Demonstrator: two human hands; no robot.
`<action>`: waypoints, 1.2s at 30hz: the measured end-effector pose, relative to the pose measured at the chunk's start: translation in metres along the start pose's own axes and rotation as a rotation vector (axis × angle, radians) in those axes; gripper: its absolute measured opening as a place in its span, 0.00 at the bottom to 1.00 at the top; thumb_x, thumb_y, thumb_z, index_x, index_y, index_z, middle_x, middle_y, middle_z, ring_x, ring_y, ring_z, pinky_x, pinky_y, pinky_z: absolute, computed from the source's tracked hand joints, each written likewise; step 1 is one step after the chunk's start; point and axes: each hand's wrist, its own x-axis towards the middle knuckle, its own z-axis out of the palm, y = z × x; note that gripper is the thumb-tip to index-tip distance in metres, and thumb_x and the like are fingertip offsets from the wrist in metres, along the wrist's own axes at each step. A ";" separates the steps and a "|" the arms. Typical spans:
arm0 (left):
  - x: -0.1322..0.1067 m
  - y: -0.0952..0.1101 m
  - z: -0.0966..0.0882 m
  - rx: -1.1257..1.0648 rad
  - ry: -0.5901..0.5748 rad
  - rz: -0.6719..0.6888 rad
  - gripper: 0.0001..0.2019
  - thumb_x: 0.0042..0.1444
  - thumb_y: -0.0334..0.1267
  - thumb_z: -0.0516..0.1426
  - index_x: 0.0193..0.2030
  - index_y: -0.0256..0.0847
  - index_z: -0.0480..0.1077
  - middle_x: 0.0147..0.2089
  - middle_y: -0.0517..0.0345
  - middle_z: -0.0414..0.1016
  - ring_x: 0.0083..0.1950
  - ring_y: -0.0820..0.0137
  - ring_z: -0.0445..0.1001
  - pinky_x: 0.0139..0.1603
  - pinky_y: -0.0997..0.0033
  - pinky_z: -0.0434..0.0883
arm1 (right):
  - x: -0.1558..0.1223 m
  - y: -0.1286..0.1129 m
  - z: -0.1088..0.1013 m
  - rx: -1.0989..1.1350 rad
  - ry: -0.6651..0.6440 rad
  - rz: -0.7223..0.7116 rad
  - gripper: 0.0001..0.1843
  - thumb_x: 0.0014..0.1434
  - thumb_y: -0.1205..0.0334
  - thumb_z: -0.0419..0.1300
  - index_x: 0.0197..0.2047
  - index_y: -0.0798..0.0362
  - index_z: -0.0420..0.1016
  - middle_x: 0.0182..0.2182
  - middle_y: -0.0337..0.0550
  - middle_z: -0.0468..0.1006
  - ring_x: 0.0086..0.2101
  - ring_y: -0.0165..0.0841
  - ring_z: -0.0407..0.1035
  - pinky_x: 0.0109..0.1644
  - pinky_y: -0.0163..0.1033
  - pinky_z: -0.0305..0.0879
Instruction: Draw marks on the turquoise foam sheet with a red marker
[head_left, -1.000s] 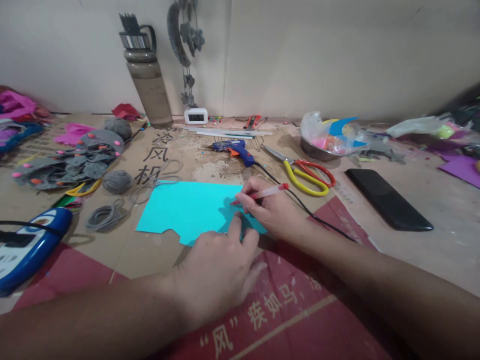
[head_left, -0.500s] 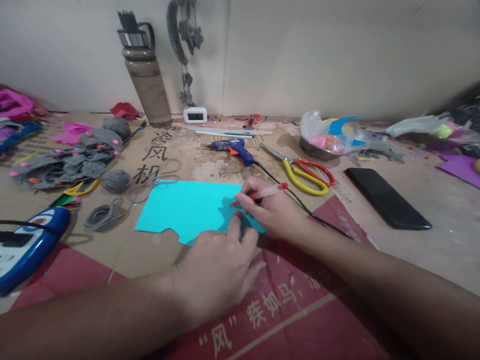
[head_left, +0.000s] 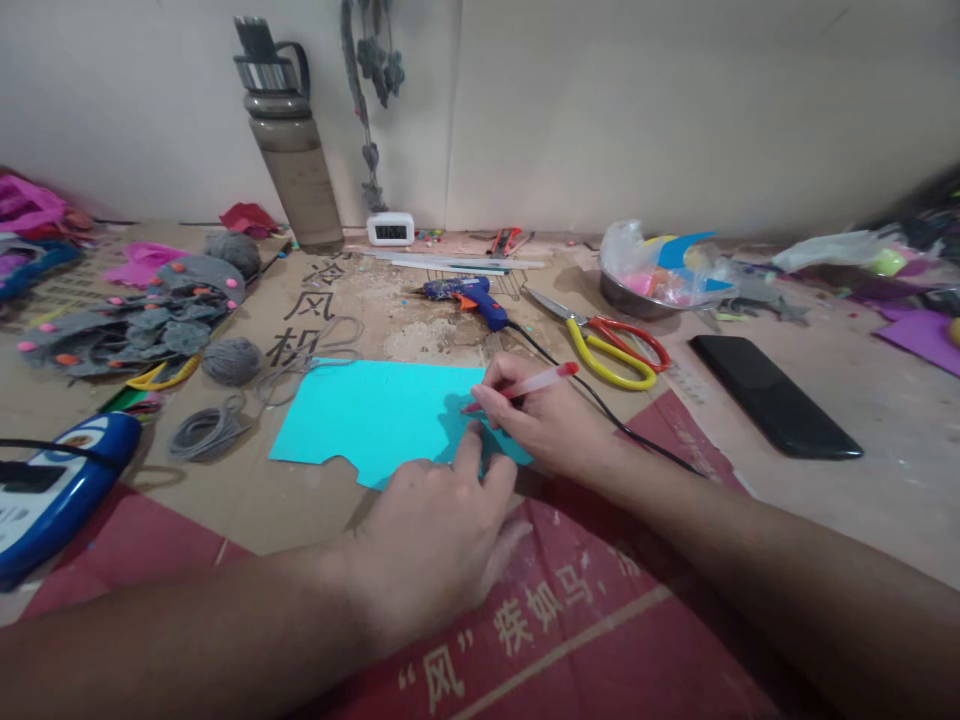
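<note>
A sheet of turquoise paper (head_left: 375, 410) lies on the cardboard, with a curved notch cut in its near edge. My right hand (head_left: 536, 415) is closed round a red-capped pen (head_left: 536, 381), whose tip meets the paper near its right part. My left hand (head_left: 442, 530) rests at the paper's near edge, fingers extended and pressing on it just below the pen tip. What lies under the left palm is hidden. Beyond the paper is a blue hot glue gun (head_left: 469, 298), and scissors (head_left: 611, 350) with red and yellow handles lie to its right.
At left are a grey felt wreath (head_left: 169, 320), grey yarn balls (head_left: 232, 361), coiled cord (head_left: 202, 433) and a blue power strip (head_left: 82, 480). Behind stand a water bottle (head_left: 296, 170) and a clock (head_left: 390, 230). A black phone (head_left: 772, 395) and a bowl (head_left: 645, 298) are at right.
Both hands, the pen and the paper look the same as before. Against the wall, the hanging grey ornament has turned and appears narrower.
</note>
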 end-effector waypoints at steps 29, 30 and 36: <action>0.002 0.001 -0.004 0.006 -0.026 0.002 0.17 0.63 0.47 0.45 0.49 0.38 0.63 0.57 0.35 0.67 0.35 0.56 0.77 0.26 0.60 0.75 | -0.002 -0.003 0.000 0.026 -0.028 -0.006 0.12 0.62 0.57 0.53 0.27 0.50 0.61 0.20 0.33 0.67 0.27 0.30 0.68 0.34 0.37 0.65; 0.002 0.002 -0.004 0.008 -0.033 0.002 0.17 0.63 0.47 0.45 0.49 0.38 0.63 0.57 0.35 0.67 0.35 0.56 0.77 0.27 0.60 0.75 | -0.002 -0.003 0.000 0.032 -0.028 -0.004 0.12 0.62 0.57 0.53 0.28 0.49 0.61 0.20 0.33 0.67 0.27 0.30 0.68 0.34 0.37 0.65; 0.002 0.000 -0.005 -0.003 -0.037 0.009 0.17 0.63 0.47 0.45 0.49 0.38 0.63 0.58 0.34 0.66 0.36 0.56 0.77 0.27 0.59 0.75 | -0.003 0.000 0.002 0.105 0.006 0.004 0.11 0.63 0.56 0.53 0.29 0.49 0.62 0.24 0.35 0.71 0.30 0.31 0.71 0.37 0.39 0.67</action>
